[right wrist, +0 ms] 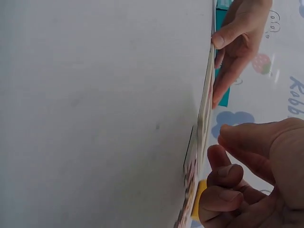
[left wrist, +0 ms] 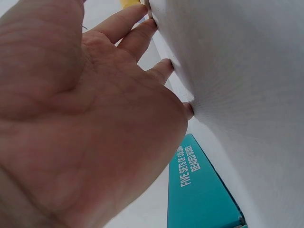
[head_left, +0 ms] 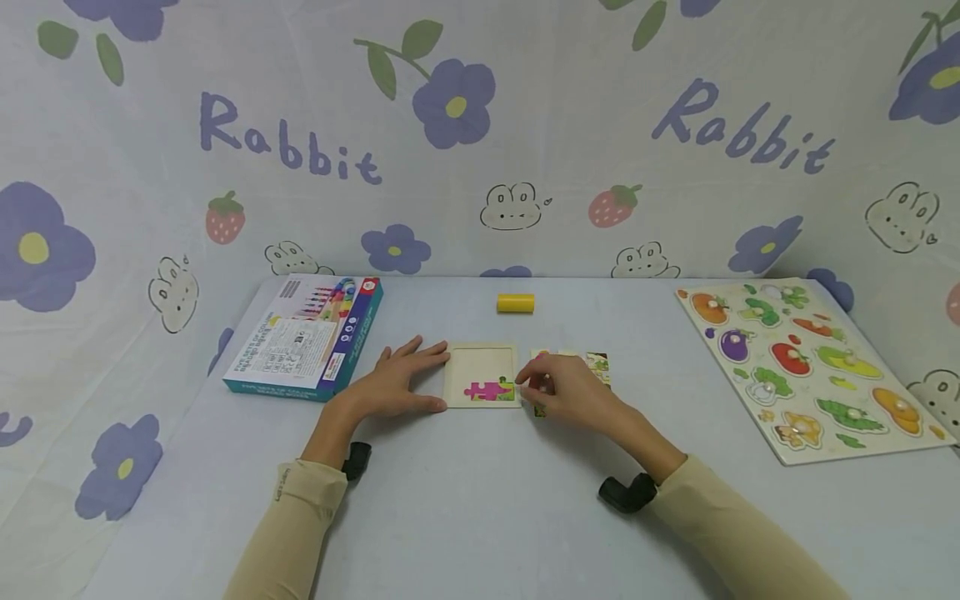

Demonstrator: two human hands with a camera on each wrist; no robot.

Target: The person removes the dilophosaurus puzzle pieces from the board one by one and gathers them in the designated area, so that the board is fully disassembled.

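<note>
A small square puzzle tray point(head_left: 480, 363) lies on the table between the hands. Joined magenta and green jigsaw pieces point(head_left: 489, 390) fill part of its lower right. The left hand point(head_left: 390, 387) spreads its fingers against the tray's left edge, thumb near the lower corner. At the right edge hovers the right hand point(head_left: 573, 392), its fingers bent; the right wrist view shows a gap between thumb and forefinger and nothing held there. Loose jigsaw pieces point(head_left: 598, 364) lie beneath and beyond the right hand, which partly hides them.
A yellow cylinder point(head_left: 516, 303) lies behind the tray. On the left is a teal and white box point(head_left: 300, 337), close to the left hand. A vegetable peg puzzle board point(head_left: 813, 367) lies at the right. A patterned cloth hangs behind the table.
</note>
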